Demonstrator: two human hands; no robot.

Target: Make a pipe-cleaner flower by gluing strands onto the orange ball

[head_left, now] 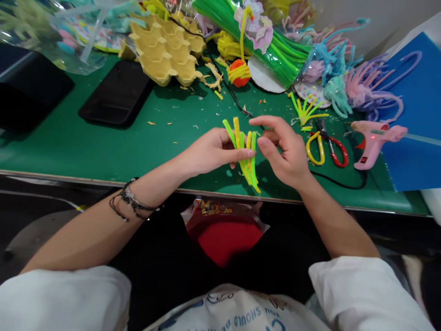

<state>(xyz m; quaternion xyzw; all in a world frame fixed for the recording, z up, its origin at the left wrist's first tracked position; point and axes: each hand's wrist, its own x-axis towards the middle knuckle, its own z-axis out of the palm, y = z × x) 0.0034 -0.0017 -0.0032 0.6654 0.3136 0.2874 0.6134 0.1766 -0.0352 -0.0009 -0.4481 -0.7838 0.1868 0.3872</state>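
Between the thumb and fingers of my left hand [220, 149] is a flat bunch of short green and yellow pipe cleaners [250, 170], fanned slightly apart at the top. My right hand [284, 149] is just to the right of the bunch, its thumb and fingers apart and nothing visible between them. Behind it on the green table [161, 151] lies a small fan of green and yellow pieces [305, 110]. Scissors with one yellow and one red handle loop [339, 154] rest right of my right hand. The pink glue gun [374, 140] shows a small red light.
A black phone [115, 94], an egg carton [165, 50], an orange-yellow ball [239, 72] and a bag of green pipe cleaners [275, 55] line the back. A blue sheet [416, 115] is far right. A black cable crosses the table.
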